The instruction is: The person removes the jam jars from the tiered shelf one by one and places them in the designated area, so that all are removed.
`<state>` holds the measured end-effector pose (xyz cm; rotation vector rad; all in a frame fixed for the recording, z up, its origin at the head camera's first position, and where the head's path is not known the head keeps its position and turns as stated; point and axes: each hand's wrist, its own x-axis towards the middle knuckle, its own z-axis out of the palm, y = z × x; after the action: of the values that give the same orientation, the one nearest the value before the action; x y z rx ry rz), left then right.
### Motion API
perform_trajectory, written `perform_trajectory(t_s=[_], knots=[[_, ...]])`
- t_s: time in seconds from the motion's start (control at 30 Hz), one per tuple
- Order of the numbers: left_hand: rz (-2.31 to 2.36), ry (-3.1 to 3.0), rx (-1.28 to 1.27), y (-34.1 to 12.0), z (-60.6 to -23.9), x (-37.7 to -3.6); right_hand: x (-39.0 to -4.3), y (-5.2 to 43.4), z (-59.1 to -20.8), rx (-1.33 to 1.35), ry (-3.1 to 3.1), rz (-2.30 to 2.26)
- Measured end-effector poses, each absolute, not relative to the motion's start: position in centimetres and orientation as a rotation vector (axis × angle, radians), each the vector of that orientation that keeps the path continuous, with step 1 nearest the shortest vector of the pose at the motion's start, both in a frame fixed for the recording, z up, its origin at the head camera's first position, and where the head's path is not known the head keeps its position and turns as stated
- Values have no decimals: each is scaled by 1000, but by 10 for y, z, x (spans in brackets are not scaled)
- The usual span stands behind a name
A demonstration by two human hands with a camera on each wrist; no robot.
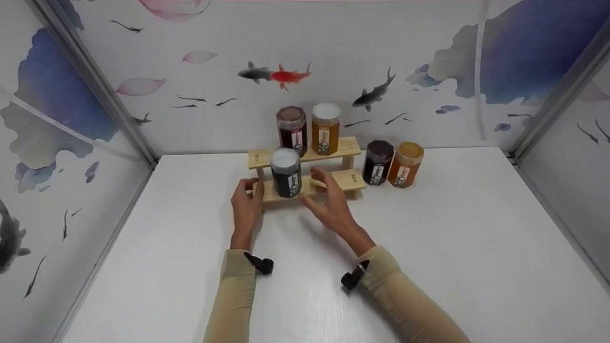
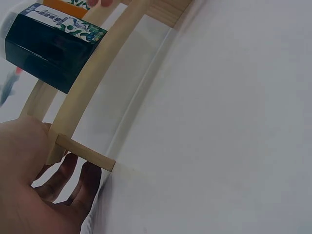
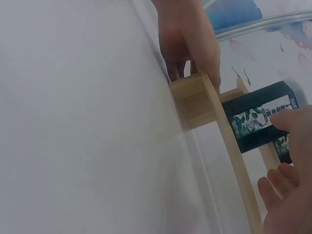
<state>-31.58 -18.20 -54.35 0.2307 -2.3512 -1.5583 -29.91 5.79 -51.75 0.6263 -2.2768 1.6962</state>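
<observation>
At the left end of the lower shelf, my left hand (image 1: 247, 206) grips the wooden rack (image 1: 350, 146): fingers curled round the end post, thumb against the shelf edge. My right hand (image 1: 330, 202) hovers just right of the dark jar (image 1: 286, 173), fingers spread and relaxed, holding nothing; in the right wrist view a fingertip (image 3: 287, 119) lies at the jar's label, but I cannot tell touching from just clear.

Dark jar: upright on the lower shelf, toward its left end, pale lid on. Upper shelf carries a dark red jar (image 1: 291, 130) and an amber jar (image 1: 325, 128), side by side. On the table (image 1: 476, 228), just right of the rack, toward the back edge: a second dark jar (image 1: 378, 162) touching or nearly touching an orange jar (image 1: 405, 164).

Risks, as I judge them:
- Shelf is narrow; a knock from my right hand could tip the dark jar off the front edge.
- A push or lift at the left end could shift the rack and set the two upper jars rocking.

Not visible: the dark jar's base behind the shelf rail, my left fingertips behind the post, label text too small to read.
</observation>
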Motion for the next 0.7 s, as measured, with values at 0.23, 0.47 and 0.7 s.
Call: perform_trajectory(t_s=[0.23, 0.47, 0.7], knots=[[-1550, -2355, 234, -183, -544, -316, -301, 34, -520, 630, -2387, 1706], [-1554, -2340, 212, -184, -541, -314, -302, 18, -519, 571, -2474, 1577], [-1531, -2347, 218, -181, -542, -314, -305, 10, -518, 513, -2485, 1395]])
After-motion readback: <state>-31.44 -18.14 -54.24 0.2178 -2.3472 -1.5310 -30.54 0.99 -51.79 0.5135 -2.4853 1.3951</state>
